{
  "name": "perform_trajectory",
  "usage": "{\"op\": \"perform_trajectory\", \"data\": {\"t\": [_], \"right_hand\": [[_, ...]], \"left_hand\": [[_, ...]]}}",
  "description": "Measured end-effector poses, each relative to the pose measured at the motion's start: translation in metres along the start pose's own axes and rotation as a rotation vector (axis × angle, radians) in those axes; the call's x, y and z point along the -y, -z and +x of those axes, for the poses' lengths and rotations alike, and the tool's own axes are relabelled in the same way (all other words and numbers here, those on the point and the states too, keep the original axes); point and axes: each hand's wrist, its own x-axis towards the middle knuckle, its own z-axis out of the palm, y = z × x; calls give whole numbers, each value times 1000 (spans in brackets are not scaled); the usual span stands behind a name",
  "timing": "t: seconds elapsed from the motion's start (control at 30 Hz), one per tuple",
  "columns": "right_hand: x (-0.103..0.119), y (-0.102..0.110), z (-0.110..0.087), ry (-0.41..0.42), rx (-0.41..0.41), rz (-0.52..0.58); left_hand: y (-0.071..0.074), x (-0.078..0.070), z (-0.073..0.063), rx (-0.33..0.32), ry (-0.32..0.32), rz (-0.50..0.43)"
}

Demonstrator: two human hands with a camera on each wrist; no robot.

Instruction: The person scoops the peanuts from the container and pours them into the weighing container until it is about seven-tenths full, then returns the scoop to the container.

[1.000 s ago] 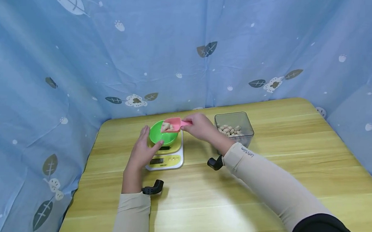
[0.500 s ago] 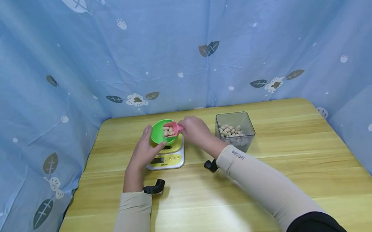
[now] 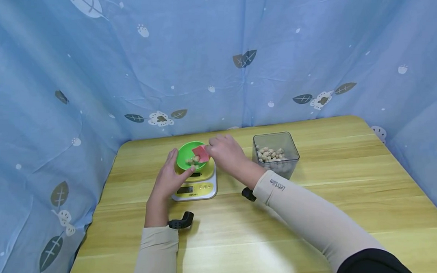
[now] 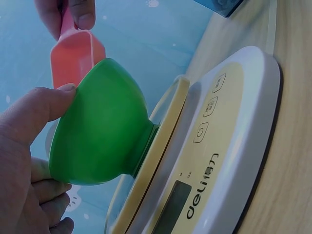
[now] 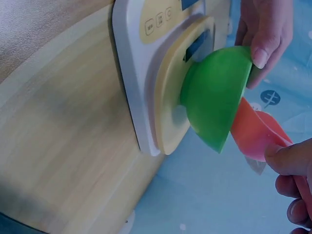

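Note:
A small green bowl (image 3: pixel 185 153) stands on the pan of a yellow and white kitchen scale (image 3: pixel 206 188). My left hand (image 3: pixel 166 179) holds the bowl between thumb and fingers, the thumb at its rim in the left wrist view. With my right hand (image 3: pixel 226 153) I grip a pink scoop (image 5: pixel 256 131) by its handle, mouth tipped down over the bowl. Peanuts in their shells (image 3: pixel 193 160) lie in the bowl below the scoop's lip. Both wrist views hide the bowl's inside behind its green wall.
Right of the scale stands a clear grey square container (image 3: pixel 277 139) with many peanuts in it. The wooden table (image 3: pixel 221 242) runs back to a blue patterned curtain (image 3: pixel 215 51). A black wrist camera (image 3: pixel 182 220) juts out beside the left wrist.
The scoop, held flat with peanuts a second ago, has moved slightly right and tipped over, and peanuts now lie in the bowl. My left hand stays at the bowl.

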Motion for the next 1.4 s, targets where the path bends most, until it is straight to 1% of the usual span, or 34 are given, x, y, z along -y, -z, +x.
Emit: {"op": "perform_trajectory", "data": {"t": [0.23, 0.37, 0.43, 0.53, 0.63, 0.73, 0.83, 0.97, 1.17, 1.33, 1.4], "right_hand": [[-13, 8, -4, -26, -22, 4], [-24, 11, -8, -52, -58, 45], [-29, 15, -12, -74, -72, 94], [-39, 23, -20, -129, -52, 192], [-49, 34, -29, -201, -11, 292], [-60, 45, -40, -244, 4, 349], [-72, 56, -53, -265, 14, 380], [-90, 68, -72, -287, 23, 377], [-115, 79, -102, -311, -16, 342], [-130, 86, -122, -330, 28, 292], [-134, 89, -127, -325, 38, 271]], "left_hand": [[-2, 0, 1, 1, -7, -5], [-2, 0, 0, 5, 2, -3], [-2, 0, 0, 5, 3, -4], [-3, -1, 0, 1, -4, 0], [-3, -3, 0, -23, -20, -14], [-3, -7, -1, -57, -38, -24], [-3, -14, -2, -85, -72, -29], [-5, -27, -5, -92, -118, -44], [-14, -50, -11, -64, -200, -60], [-25, -67, -11, -40, -270, -89], [-30, -75, -10, -33, -298, -90]]}}
